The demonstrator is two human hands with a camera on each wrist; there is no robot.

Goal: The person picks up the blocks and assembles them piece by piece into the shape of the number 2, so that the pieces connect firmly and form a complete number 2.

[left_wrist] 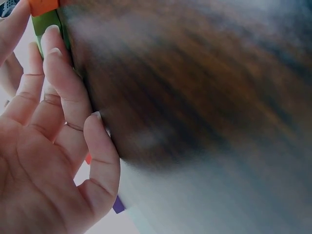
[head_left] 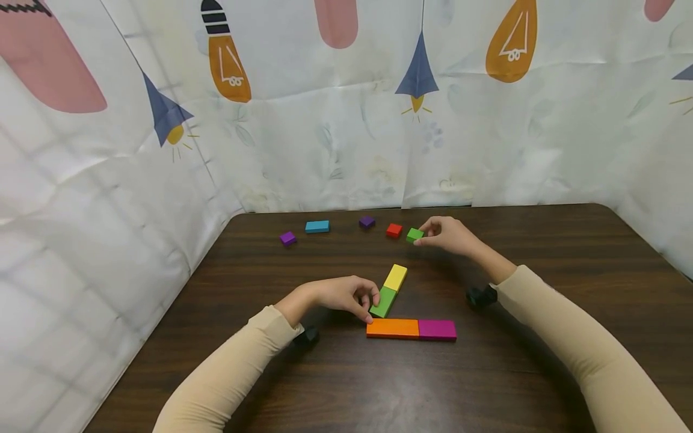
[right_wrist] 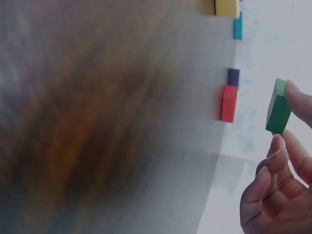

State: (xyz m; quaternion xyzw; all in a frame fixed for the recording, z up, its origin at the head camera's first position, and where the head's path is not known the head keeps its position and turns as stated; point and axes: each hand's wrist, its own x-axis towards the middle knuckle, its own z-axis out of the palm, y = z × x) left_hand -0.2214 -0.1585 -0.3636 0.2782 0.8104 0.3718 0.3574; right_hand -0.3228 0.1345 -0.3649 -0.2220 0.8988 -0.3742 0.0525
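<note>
Near the back of the table, my right hand (head_left: pixel 448 235) pinches a small green block (head_left: pixel 414 235) between thumb and fingers. The right wrist view shows that green block (right_wrist: pixel 278 108) raised off the table. My left hand (head_left: pixel 341 296) is low over the middle. Its thumb tip touches the left end of an orange block (head_left: pixel 392 328), and its bent fingers rest against a longer green block (head_left: pixel 384 302). A yellow block (head_left: pixel 396 278) meets that green block end to end in a slanted row. The orange block lies end to end with a magenta block (head_left: pixel 437 329).
Along the back lie a purple block (head_left: pixel 288 239), a blue block (head_left: pixel 317 227), a dark purple block (head_left: pixel 367 222) and a red block (head_left: pixel 394 230). Behind the dark wooden table (head_left: pixel 541 258) hangs a printed white curtain (head_left: pixel 346 144). Black wrist devices sit under both forearms.
</note>
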